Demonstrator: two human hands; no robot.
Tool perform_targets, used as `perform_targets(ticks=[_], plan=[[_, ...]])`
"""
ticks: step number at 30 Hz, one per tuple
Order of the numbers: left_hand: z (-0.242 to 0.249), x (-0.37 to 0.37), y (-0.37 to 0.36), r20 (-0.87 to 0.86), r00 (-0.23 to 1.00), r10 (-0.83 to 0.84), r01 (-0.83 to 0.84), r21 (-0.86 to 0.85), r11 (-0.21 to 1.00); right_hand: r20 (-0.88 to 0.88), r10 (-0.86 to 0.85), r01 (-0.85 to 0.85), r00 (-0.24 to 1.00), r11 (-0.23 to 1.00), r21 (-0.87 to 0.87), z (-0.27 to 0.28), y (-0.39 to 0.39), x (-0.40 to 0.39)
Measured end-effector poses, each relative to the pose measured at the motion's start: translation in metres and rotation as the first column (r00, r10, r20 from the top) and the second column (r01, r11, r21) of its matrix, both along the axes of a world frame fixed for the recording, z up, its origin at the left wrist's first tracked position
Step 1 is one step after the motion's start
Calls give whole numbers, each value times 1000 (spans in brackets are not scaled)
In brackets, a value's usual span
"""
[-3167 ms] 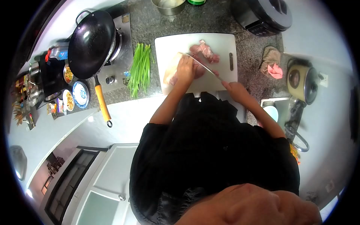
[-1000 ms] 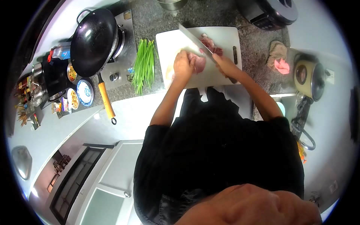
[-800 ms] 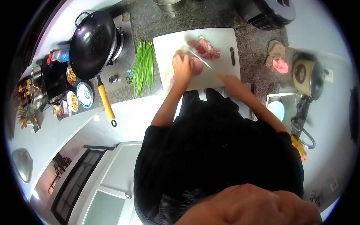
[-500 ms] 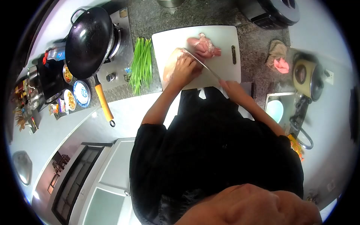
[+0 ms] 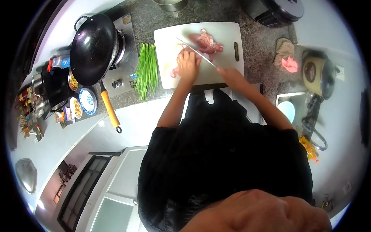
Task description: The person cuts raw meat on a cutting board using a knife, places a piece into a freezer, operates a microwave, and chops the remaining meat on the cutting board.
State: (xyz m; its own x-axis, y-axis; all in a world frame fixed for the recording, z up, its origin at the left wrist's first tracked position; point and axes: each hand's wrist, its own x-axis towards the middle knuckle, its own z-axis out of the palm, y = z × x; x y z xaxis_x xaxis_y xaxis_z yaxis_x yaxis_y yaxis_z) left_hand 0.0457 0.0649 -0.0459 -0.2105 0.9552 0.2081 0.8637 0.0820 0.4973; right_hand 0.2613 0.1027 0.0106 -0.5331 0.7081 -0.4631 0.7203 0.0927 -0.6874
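Note:
A white cutting board (image 5: 226, 33) lies on the counter with raw meat on it. My left hand (image 5: 188, 66) presses down on a pale piece of raw meat (image 5: 180, 48), fingers bent over it; the hand hides part of that piece. In my right hand (image 5: 232, 78) is a kitchen knife (image 5: 199, 53), gripped by its handle. Its blade slants up and left across the meat, just beyond my left fingertips. A redder lump of raw meat (image 5: 208, 43) sits on the far side of the blade.
Green chives (image 5: 147, 71) lie left of the board, beside a stove with a black wok (image 5: 92, 50). A metal bowl (image 5: 171, 4) stands behind. To the right are a dark appliance (image 5: 280, 13), a cloth (image 5: 284, 52) and a sink with a pale basin (image 5: 286, 112).
My right hand and the knife have moved left and away from me, so the blade tip reaches further across the board. My left hand stays on the meat. The whole view has shifted slightly.

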Motion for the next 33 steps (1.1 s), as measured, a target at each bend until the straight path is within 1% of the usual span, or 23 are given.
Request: perform_targets(ticks=[4, 5, 7, 8, 10, 12, 13, 14, 16, 18, 19, 20, 21, 22, 23, 24, 26, 27, 28, 30, 31, 32, 33], plan=[[-3, -11, 8, -18, 1000, 0, 1, 68, 998, -51, 96, -87, 994, 985, 150, 38, -21, 15], [-3, -13, 7, 7, 999, -46, 45, 51, 998, 110, -11, 28, 994, 988, -153, 49, -17, 7], [2, -18, 6, 28, 996, -88, 87, 32, 996, 289, -61, 184, 955, 888, -421, 46, -13, -2], [4, -18, 7, 25, 996, -91, 89, 81, 993, 164, 68, -18, 984, 957, -289, 29, -12, -3], [1, -12, 8, 32, 995, -99, 94, 122, 988, -79, 155, -144, 985, 981, 133, -23, -7, -13], [-3, -16, 7, 1, 993, -115, 114, 112, 987, -120, -29, 38, 992, 997, 73, -48, 11, -62], [-2, -19, 7, -11, 993, -114, 115, 113, 987, 35, -141, 145, 989, 966, -213, -41, 27, -82], [2, -18, 4, 38, 991, -126, 120, 128, 984, 31, -146, 149, 989, 965, -215, -37, 36, -83], [10, -24, 7, 78, 987, -137, 123, 163, 979, -8, -148, 129, 989, 886, -445, -16, 60, -81], [20, -44, 4, 223, 952, -212, 176, 170, 969, -73, -185, 135, 980, 888, -440, 10, 51, -68], [25, -54, 5, 95, 968, -230, 214, 156, 964, -39, -224, 189, 974, 895, -403, 13, 42, -61], [26, -63, 6, 99, 968, -230, 214, 155, 964, -3, -263, 244, 965, 899, -364, 17, 33, -52], [24, -72, 10, 67, 946, -317, 310, 95, 946, 0, -262, 244, 965, 900, -360, 21, 22, -44], [23, -77, 14, 39, 915, -401, 400, 30, 916, -5, -217, 209, 976, 944, -257, 24, 10, -36], [21, -78, 16, -9, 913, -408, 408, 37, 912, -5, -172, 169, 985, 974, -153, 25, 0, -28], [20, -77, 16, -6, 914, -405, 405, 38, 913, -1, -168, 166, 986, 974, -153, 19, -10, -17], [16, -72, 16, -13, 928, -373, 373, -26, 927, -64, 183, -161, 981, 953, 257, 6, -27, 1], [14, -69, 14, -10, 928, -373, 372, -27, 928, -63, 184, -163, 981, 953, 255, 18, -29, -3], [11, -65, 12, -5, 936, -351, 351, -13, 936, 65, 37, -34, 997, 998, -44, 35, -25, -11], [8, -56, 8, 8, 945, -328, 328, -2, 945, 234, -66, 141, 970, 937, -321, 31, -25, -12], [7, -52, 6, 0, 955, -296, 296, 28, 955, 147, 144, -145, 979, 989, -4, 9, -28, -9], [5, -48, 4, -8, 965, -262, 262, 57, 963, 132, 365, -388, 921, 862, 326, -12, -26, -5], [2, -45, 4, -5, 965, -263, 263, 53, 963, 148, 379, -405, 914, 876, 260, -19, -12, -18]])
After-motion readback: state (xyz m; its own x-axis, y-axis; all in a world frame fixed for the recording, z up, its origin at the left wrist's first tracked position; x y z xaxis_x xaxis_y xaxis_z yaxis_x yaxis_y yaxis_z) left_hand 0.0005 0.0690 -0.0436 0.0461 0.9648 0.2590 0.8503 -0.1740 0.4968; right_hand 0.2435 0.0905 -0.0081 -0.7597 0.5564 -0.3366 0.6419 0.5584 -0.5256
